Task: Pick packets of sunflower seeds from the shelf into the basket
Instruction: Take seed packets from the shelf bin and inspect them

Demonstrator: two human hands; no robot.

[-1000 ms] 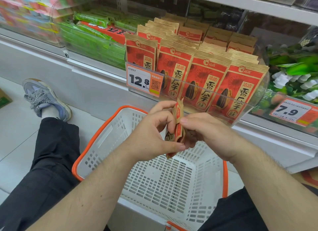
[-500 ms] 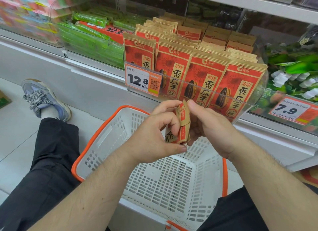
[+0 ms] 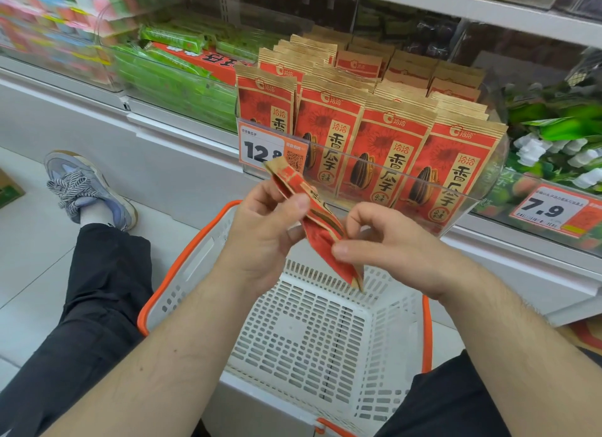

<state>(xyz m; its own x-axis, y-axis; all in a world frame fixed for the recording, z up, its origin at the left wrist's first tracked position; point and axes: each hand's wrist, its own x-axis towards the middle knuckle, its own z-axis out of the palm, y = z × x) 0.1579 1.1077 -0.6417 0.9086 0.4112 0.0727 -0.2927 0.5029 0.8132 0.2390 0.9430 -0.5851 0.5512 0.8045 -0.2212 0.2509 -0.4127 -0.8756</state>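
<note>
Both hands pinch one sunflower seed packet [image 3: 317,223]: left hand [image 3: 264,231] at its top, right hand [image 3: 387,244] lower. The empty basket [image 3: 182,273] sits directly beneath; next, probably release it downward.

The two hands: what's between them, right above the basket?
In the head view, one red seed packet spans the gap, tilted, pinched by the left hand and right hand over the basket.

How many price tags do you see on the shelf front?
2. The 12.8 price tag hangs before the sunflower seed packets, partly covered by the held packet. The 7.9 price tag is at right.
</note>
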